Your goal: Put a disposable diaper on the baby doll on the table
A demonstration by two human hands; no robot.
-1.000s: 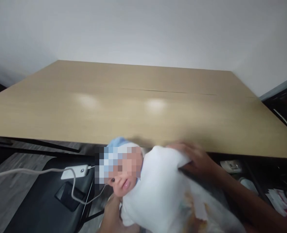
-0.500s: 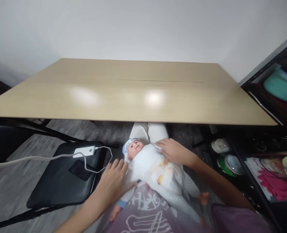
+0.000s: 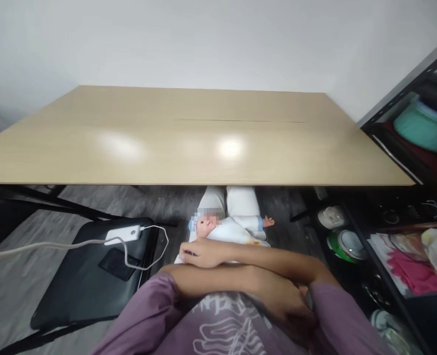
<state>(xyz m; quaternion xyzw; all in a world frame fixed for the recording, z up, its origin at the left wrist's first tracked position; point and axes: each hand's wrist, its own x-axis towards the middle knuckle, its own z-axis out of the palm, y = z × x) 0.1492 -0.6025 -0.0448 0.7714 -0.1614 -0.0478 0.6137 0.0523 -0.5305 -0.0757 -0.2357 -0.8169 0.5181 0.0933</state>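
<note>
One doll point(image 3: 231, 229), lying across the person's lap on pale trousers point(image 3: 238, 199), head towards the person's left. Dressed in white, in smooth, soft-looking cloth, rounded at the chest. On the head, a snug cap point(image 3: 194, 224) in white and light blue, with small blue letters, partly hidden by blurred squares. At the end of one white sleeve, a light blue cuff point(image 3: 260, 223), and out of it a small smooth hand point(image 3: 269, 222). Lower, only a bit of orange-yellow print point(image 3: 255, 242); most of the body behind the forearms

Both forearms crossed over the lap. Right hand point(image 3: 203, 252) on top of the doll, near its head, fingers loosely bent; not possible to tell if gripping the cloth. Left hand point(image 3: 294, 308) near the belly of the purple shirt point(image 3: 233, 325), blurred and shadowed; not possible to tell if spread or folded in the fingers

Around this, a flat table point(image 3: 166, 162) of wood colour, with two shiny spots and one thin seam. To the left, a chair point(image 3: 81, 276) with smooth black seat, bearing a white power bank point(image 3: 122, 235), a glossy dark phone point(image 3: 117, 264) and a looping white cable point(image 3: 74, 246). Below, grey streaked floor point(image 3: 92, 202). To the right, a crumpled pink cloth point(image 3: 414, 271)
</note>
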